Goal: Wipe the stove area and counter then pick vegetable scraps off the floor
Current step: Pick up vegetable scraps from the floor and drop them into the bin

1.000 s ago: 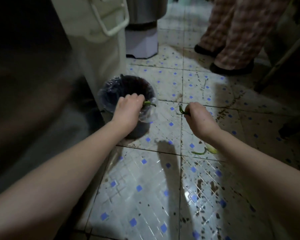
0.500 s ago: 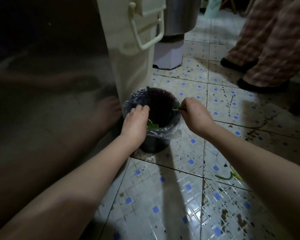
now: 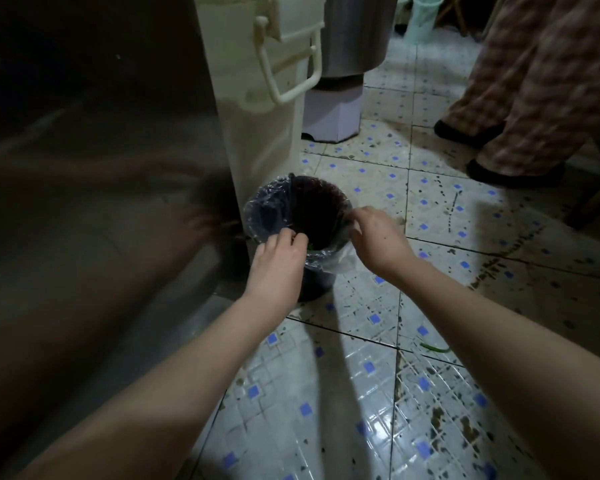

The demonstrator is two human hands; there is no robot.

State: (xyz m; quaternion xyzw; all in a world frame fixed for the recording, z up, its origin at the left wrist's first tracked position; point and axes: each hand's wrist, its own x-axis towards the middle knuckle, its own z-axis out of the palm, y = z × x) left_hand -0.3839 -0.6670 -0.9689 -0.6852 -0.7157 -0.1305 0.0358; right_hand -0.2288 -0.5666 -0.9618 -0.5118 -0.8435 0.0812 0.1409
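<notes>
The small waste bin [image 3: 323,206] stands on the tiled floor [image 3: 329,403], its clear plastic liner [image 3: 340,263] folded out over the rim. The left hand [image 3: 278,261] is at the bin's near rim, its fingers [image 3: 291,239] curled over the liner's edge. The right hand [image 3: 378,237] is at the bin's right rim, fingers bent down onto the plastic. I cannot tell whether either hand pinches the liner or only touches it. A green vegetable scrap [image 3: 310,246] shows inside the bin, just past the left fingertips. A second green scrap [image 3: 435,348] lies on the floor, nearer than the bin and to its right, beside the right forearm.

The bin's left side is tight: a cream plastic container [image 3: 257,140] with a loop handle rises just behind it, and a dark cabinet front [image 3: 84,202] runs on from there. Bare floor lies to the bin's right and on its near side, between the forearms. Behind the bin a steel drum [image 3: 357,36] sits on a lilac base [image 3: 333,116]. Well to the bin's right stand another person's legs [image 3: 534,84] in checked trousers and dark shoes. The tiles are glossy white with small blue squares, speckled with dark dirt, thicker to the bin's right.
</notes>
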